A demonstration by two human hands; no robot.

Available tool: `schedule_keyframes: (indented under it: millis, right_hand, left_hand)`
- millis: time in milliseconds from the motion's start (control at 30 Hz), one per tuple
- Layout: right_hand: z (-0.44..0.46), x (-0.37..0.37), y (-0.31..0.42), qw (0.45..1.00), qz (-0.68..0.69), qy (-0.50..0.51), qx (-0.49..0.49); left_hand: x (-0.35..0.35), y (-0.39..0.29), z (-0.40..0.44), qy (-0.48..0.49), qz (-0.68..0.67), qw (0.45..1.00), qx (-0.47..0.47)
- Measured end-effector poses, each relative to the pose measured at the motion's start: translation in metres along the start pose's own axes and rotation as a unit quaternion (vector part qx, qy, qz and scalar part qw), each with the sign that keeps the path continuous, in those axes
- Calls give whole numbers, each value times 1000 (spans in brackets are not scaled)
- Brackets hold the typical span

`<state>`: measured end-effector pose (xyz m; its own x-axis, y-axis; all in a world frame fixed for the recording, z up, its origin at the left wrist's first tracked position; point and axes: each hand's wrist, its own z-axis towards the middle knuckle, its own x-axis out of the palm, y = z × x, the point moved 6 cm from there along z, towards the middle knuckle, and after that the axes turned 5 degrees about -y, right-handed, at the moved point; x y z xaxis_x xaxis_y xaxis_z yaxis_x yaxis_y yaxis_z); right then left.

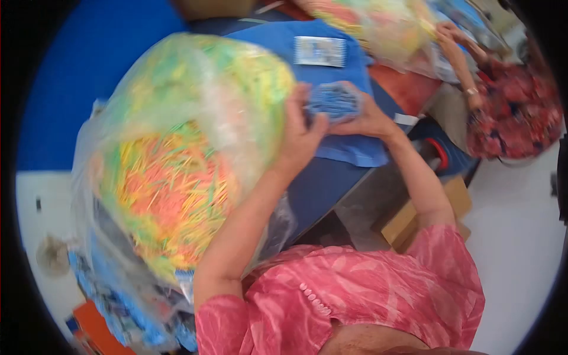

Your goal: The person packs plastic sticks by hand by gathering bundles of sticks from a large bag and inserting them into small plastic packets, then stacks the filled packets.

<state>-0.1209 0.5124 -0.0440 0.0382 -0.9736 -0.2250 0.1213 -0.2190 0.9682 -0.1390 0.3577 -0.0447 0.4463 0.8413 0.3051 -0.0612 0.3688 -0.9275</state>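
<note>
A round bundle of thin blue strips or sticks (334, 102) is held between my two hands above a blue cloth. My right hand (370, 115) wraps round its right side and underside. My left hand (300, 133) closes on it from the left, thumb at its lower edge. Motion blur hides the exact kind of the strips. Close by my left forearm, a large clear plastic bag (216, 112) bulges with thin yellow, orange and green strips (177, 189). A small white-and-blue packet (320, 51) lies on the blue cloth (349, 148), just beyond my hands.
At the upper right, another person's hands (452, 35) touch a second bag of coloured strips (390, 26). Cardboard boxes (426, 213) stand below the table edge on my right. Blue bags (118, 302) and an orange item (97, 331) are at lower left.
</note>
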Motion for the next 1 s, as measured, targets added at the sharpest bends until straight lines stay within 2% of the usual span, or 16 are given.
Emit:
schedule_keyframes:
  millis: [33,100,133,167,200,233,267,333,400,433,567,733,800,867,933,1000]
  right_hand:
    - [2,-1,3,997,-58,-12,-42]
    - [-2,-2,-2,998,-49,-47,8]
    - [-2,-9,-22,996,-39,-24,74]
    - [-7,-22,-26,997,-51,-52,14]
    - [-5,-28,-33,996,-12,-48,-75]
    - [1,-39,-36,990,-94,-72,-76]
    - [2,-37,-44,998,-20,-5,-59]
    - [9,-52,-97,997,-69,-25,-38]
    - [9,-56,-80,998,-54,-40,-19]
    - [8,-58,-69,997,-44,-64,19]
    - [5,-22,19,999,-10,-34,4]
    - [17,104,122,995,-19,-7,-103]
    - [19,170,159,977,-128,161,-54]
    - [2,242,224,959,-2,267,-97]
    - [-30,308,311,922,185,286,-182]
    - [-50,357,349,896,45,306,-319]
  left_hand:
    - [5,3,-2,17,-17,999,-33]
    - [11,-7,0,6,292,947,137]
    - [16,-4,0,-37,283,937,204]
    - [20,3,3,-43,223,943,243]
    - [27,-2,3,-41,282,903,323]
    - [28,-8,7,-27,286,907,307]
    - [26,22,15,-55,310,911,265]
    - [13,30,14,-91,334,908,238]
    - [23,8,17,10,225,959,173]
    - [21,-16,15,3,232,957,176]
    - [6,-128,-20,28,323,907,269]
    - [-58,-211,-81,-83,374,900,206]
    - [-93,-246,-123,-150,383,892,186]
    - [-122,-294,-178,-194,385,890,150]
    - [-141,-337,-239,-238,406,875,113]
    - [-161,-359,-292,-285,435,847,113]
